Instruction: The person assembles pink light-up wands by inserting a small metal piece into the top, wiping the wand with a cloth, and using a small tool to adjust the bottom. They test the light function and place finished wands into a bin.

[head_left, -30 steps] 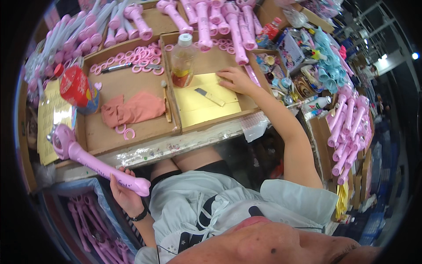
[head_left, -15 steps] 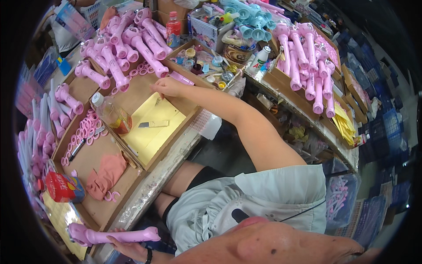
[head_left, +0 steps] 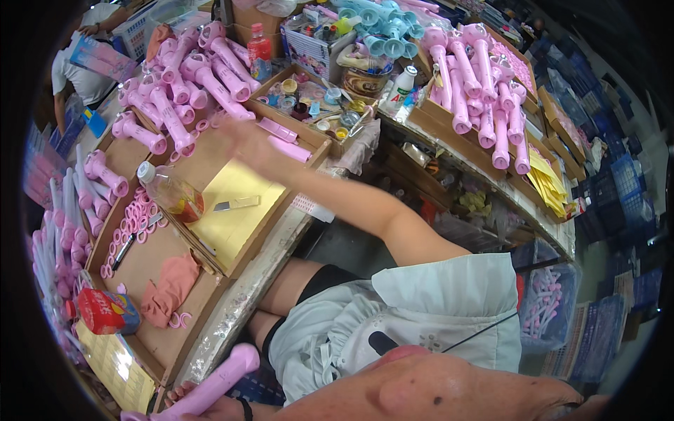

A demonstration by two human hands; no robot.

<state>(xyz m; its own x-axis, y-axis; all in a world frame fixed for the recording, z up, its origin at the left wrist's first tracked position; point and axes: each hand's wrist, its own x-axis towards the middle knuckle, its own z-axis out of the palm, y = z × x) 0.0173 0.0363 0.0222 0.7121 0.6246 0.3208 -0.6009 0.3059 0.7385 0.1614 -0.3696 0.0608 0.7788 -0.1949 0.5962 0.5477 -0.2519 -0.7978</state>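
Left hand: wrapped round a pink wand (head_left: 219, 377) at the near left, fingertips (head_left: 180, 393) showing on its left side; the left hand (head_left: 220, 408) is partly hidden by the wand.
Right hand (head_left: 247, 146): above the far end of the tray holding the yellow sheet (head_left: 235, 235), near the heaped pink wands (head_left: 205, 76); motion blur smears its fingers, so whether they are spread or pinching, or touch anything, cannot be told.
Held wand's lower-left end: cut off by the lower edge.
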